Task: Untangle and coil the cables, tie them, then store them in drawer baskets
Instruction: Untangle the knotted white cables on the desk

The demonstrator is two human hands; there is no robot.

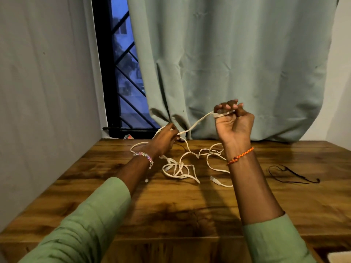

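The raised right hand (234, 123) grips a tangled white flat cable (197, 122) wound round its fingers. The left hand (164, 138) pinches the same cable above the wooden table (171, 202).

A room in a home, it seems: a wood-grain desk (190, 202) stands against a window (125, 73) with a dark diagonal grille at 11 o'clock, dusk-blue outside, and pale green curtains (237, 63) hang to the desktop from 12 to 2 o'clock.
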